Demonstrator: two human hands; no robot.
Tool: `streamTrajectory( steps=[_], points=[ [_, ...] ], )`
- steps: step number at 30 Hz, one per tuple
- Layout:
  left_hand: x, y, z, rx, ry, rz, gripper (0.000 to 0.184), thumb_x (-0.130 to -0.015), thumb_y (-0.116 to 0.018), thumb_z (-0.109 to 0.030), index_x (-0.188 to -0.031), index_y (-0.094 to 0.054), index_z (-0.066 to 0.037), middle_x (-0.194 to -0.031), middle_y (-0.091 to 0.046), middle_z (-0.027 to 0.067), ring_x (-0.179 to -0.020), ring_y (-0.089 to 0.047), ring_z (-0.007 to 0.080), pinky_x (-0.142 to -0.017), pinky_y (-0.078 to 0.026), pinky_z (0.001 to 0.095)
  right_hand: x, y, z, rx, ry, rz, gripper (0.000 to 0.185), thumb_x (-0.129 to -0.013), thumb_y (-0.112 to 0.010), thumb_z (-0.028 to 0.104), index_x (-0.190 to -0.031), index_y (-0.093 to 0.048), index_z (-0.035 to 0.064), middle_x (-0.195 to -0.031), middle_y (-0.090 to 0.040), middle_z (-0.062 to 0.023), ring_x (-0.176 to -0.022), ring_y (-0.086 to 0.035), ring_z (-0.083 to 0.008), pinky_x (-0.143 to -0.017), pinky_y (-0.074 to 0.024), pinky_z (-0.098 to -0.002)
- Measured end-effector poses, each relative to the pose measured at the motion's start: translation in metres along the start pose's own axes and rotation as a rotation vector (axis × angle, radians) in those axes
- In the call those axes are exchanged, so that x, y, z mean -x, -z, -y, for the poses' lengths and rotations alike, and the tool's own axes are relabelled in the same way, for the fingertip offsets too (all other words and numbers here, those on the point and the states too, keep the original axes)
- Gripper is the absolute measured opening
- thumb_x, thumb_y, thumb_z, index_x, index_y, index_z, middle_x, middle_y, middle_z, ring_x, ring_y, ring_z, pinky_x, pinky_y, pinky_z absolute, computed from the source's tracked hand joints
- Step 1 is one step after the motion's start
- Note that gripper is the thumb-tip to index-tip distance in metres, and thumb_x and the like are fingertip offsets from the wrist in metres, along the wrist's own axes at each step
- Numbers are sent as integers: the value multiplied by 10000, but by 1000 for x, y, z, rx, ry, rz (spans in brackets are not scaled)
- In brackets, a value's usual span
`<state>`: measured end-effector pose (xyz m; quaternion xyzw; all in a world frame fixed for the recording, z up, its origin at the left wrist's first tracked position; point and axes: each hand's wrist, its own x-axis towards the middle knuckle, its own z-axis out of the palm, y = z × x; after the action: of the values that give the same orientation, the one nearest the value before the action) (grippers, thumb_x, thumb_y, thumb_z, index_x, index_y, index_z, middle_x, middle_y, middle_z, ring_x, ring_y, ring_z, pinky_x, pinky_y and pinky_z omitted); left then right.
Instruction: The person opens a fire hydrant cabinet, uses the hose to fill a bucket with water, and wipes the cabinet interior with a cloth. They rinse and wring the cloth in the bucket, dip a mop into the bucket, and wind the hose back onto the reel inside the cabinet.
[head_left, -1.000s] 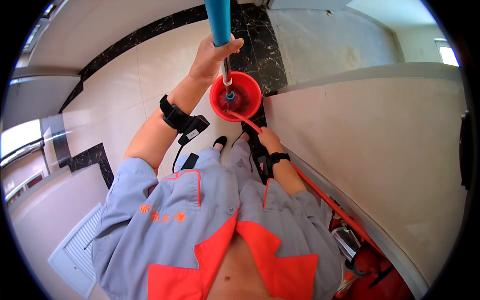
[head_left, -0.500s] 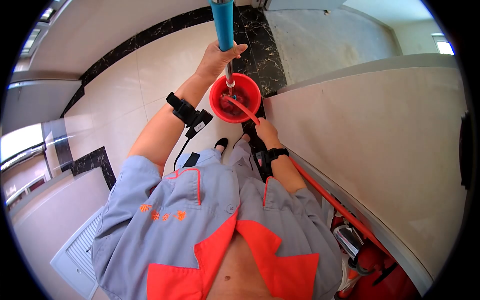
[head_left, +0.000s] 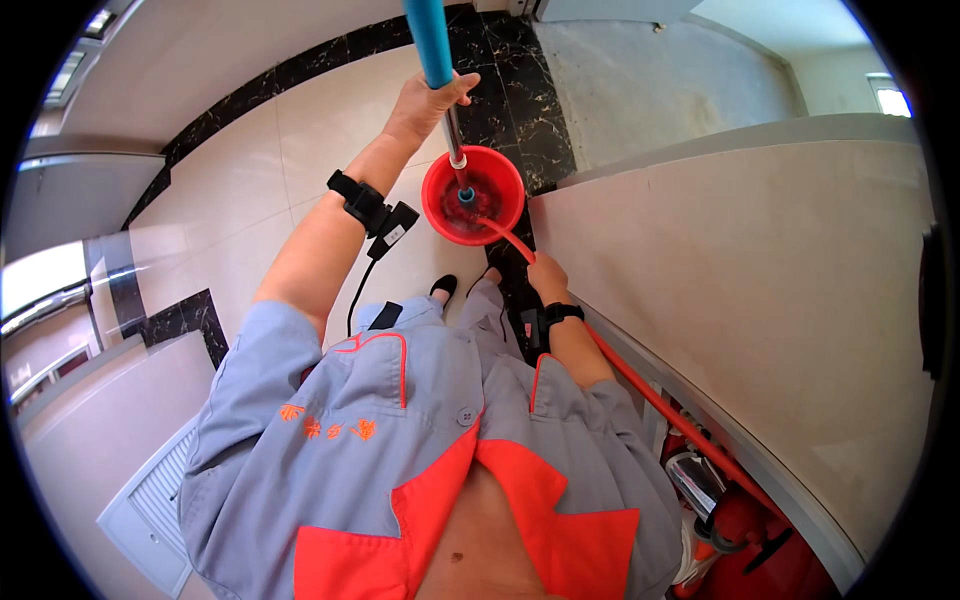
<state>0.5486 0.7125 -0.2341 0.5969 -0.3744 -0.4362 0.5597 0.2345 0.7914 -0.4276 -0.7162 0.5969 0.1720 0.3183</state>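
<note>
My left hand (head_left: 430, 108) is closed round a mop's pole, just where the blue grip (head_left: 428, 45) meets the metal shaft. The shaft (head_left: 456, 140) runs down into a red bucket (head_left: 507, 185) on the floor. A blue joint (head_left: 466, 196) shows at its lower end; the mop head below is hard to make out in the bucket. My right hand (head_left: 547, 276), right of the bucket, is wrapped round a red hose (head_left: 515, 240). The hose's front end reaches over the rim into the bucket, beside the joint.
The hose runs back past my right side to a cabinet (head_left: 700, 480) with red and metal equipment. A low wall (head_left: 720, 230) rises on the right. My feet (head_left: 443, 288) stand close to the bucket on pale tiles (head_left: 330, 150) with a dark marble border.
The mop's upper pole and my left hand have shifted a little left. My right hand has moved slightly right and back, drawing the hose end toward the bucket's near side.
</note>
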Motion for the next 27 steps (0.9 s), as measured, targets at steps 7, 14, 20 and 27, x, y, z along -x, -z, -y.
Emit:
streamTrajectory(
  steps=[7,14,20,27],
  points=[
    [31,23,0,-10,-35,13,296,-775,-634,-337,-729,-521,-67,-688,-547,40,-733,-546,143,-723,-410,286,-15,13,-1,-42,-22,-37,188,-797,-463,157,-920,-562,55,-915,-606,-178,-882,-571,-365,-750,-453,-459],
    [122,47,29,-21,-111,34,159,-799,-602,-166,-804,-507,-39,-761,-543,41,-763,-515,116,-727,-428,261,-25,35,23,-83,75,-35,205,-799,-465,169,-943,-566,64,-934,-608,-165,-905,-564,-354,-753,-449,-454],
    [184,47,29,-9,-177,36,212,-769,-631,-183,-779,-472,-43,-770,-516,60,-810,-525,199,-843,-415,370,-27,38,37,-77,110,16,218,-798,-472,180,-964,-572,80,-945,-608,-165,-915,-561,-353,-765,-445,-450],
    [197,46,28,-43,-178,34,242,-766,-637,-228,-778,-474,-50,-775,-508,68,-811,-524,205,-879,-397,384,-28,30,41,-25,113,24,223,-804,-467,182,-972,-574,83,-938,-609,-169,-898,-566,-362,-760,-447,-453]
  ],
)
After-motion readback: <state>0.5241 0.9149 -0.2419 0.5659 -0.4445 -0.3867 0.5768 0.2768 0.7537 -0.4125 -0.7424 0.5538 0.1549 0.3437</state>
